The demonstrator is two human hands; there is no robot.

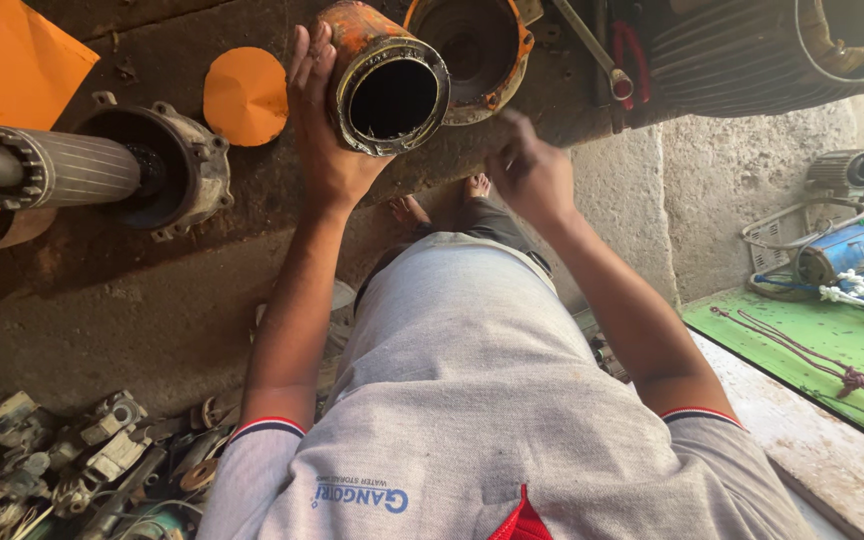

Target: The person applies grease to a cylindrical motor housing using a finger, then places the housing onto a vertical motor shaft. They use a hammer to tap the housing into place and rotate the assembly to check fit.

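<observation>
Rusty orange housing [384, 80] rests tilted in the left hand [324, 135], fingers wrapped behind it so its bore faces the blurred right hand [530, 172], fingers loosely curled beside the rim.

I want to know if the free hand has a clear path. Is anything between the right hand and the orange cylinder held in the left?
Nothing visible: the right hand hovers beside the orange cylinder, which the left hand holds, with open air between them.

Tight room around the held cylinder

At twelve o'clock an orange end housing [477, 50] crowded the rusty cylinder [384, 85]; at nine o'clock a rotor assembly [92, 170] blocked; bare floor [132, 310] lay open at seven.
</observation>
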